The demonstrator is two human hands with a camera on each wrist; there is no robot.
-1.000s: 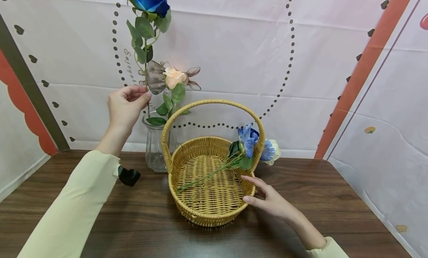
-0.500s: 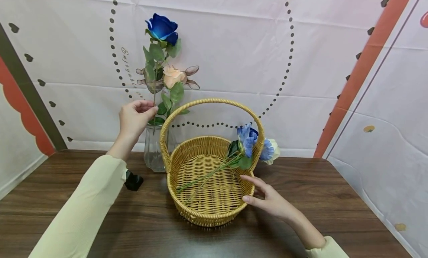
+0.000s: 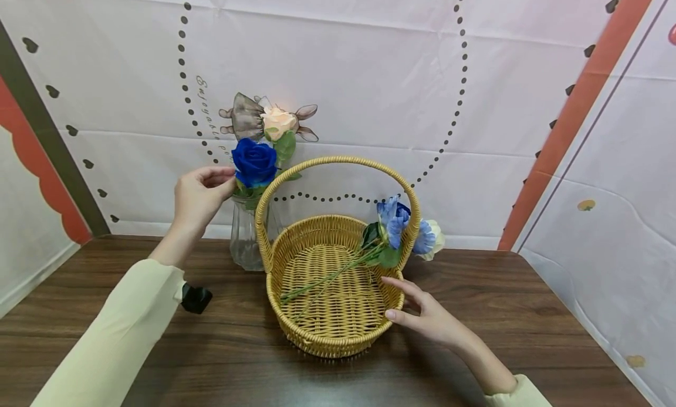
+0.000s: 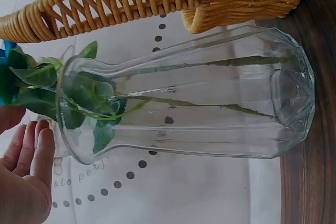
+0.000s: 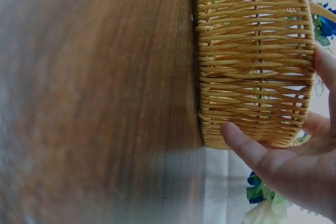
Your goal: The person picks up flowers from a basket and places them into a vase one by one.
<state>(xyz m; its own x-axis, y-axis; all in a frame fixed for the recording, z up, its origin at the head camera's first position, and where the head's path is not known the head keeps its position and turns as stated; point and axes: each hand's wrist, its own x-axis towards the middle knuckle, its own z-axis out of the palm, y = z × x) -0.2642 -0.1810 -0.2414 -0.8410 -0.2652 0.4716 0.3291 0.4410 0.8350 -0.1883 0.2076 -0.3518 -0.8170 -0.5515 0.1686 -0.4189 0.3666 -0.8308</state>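
Observation:
A blue rose (image 3: 254, 162) stands low in the mouth of a clear glass vase (image 3: 246, 234), its stem inside. Beside it rises a peach rose (image 3: 279, 123). At the blue rose's left side is my left hand (image 3: 200, 197), fingers extended close to the bloom and nothing gripped between them. In the left wrist view, two stems reach down toward the vase's base. My right hand (image 3: 430, 316) holds the right rim of a wicker basket (image 3: 330, 341), with thumb and index finger over the rim and a finger (image 5: 244, 142) against the outer wall.
Light blue flowers (image 3: 393, 222) with green stems lie across the basket, blooms hanging over its right edge beside a white flower (image 3: 434, 240). The arched handle (image 3: 338, 159) stands upright, close to the vase. A patterned cloth backdrop (image 3: 338, 73) rises behind the wooden table (image 3: 491, 290).
The blue rose has come down from high above into the vase. My left hand lowered with its stem, then let go and moved slightly left and up. My right hand stayed on the basket.

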